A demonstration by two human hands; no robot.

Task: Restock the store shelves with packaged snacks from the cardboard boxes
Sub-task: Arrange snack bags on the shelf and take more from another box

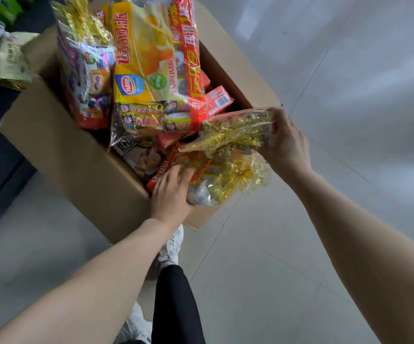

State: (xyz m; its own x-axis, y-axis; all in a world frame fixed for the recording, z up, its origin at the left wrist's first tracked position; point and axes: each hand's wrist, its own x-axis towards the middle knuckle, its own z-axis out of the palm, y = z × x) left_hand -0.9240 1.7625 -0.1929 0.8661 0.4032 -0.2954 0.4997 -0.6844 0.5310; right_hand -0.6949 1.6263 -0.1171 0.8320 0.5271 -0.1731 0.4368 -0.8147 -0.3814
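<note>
An open cardboard box (59, 155) stands on the floor, stuffed with snack packs. A tall yellow cake bag (139, 60) and a purple-printed bag (87, 78) stick up from it. At the box's near corner lies a red and gold snack bag (216, 175) with gold tinsel; my left hand (173, 192) grips its lower end. A second clear bag with gold tinsel (235, 130) lies just above it, held by my right hand (285, 142) at its right edge. Small red cartons (218, 100) show deeper in the box.
Dark shelving with green packs (0, 8) and a pale paper bag (12, 60) runs along the left. Grey tiled floor (325, 120) spreads to the right. My leg and white shoe (171, 247) stand right beside the box's near corner.
</note>
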